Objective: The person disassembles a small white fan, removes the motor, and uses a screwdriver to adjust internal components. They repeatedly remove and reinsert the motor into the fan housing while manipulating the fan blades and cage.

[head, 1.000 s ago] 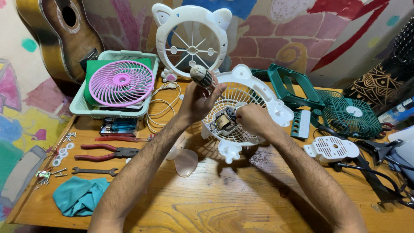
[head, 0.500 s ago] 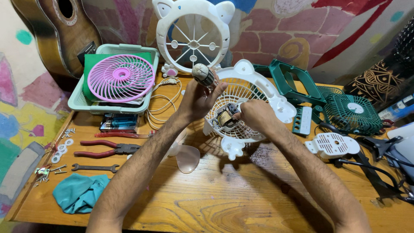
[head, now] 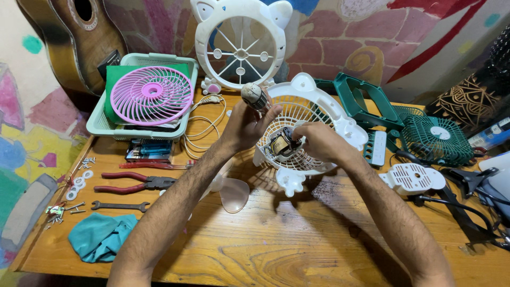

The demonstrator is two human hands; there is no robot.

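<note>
Nearest the camera, 2 bare forearms reach up over the wooden table (head: 276,250). At the near left lie a teal cloth (head: 101,236), a wrench (head: 119,205), red pliers (head: 133,182) and loose screws and washers (head: 71,191). A clear fan blade (head: 234,194) rests on the wood beside the left forearm.

Mid-table, the left hand (head: 247,125) is closed around a screwdriver handle (head: 254,95), gripping it upright. The right hand (head: 319,141) has fingers curled, pinching at the small motor (head: 281,144) sitting at the centre of the white fan grille (head: 311,133), which is tilted up off the table between both hands.

To the right sit a white vented cover (head: 411,178), a green fan (head: 438,139) and black cables (head: 467,207). Farther left, a pale green basket (head: 106,125) holds a pink grille (head: 151,95). At the back, a white cat-eared fan frame (head: 241,45) leans on the painted wall, with a guitar (head: 79,37) at far left.
</note>
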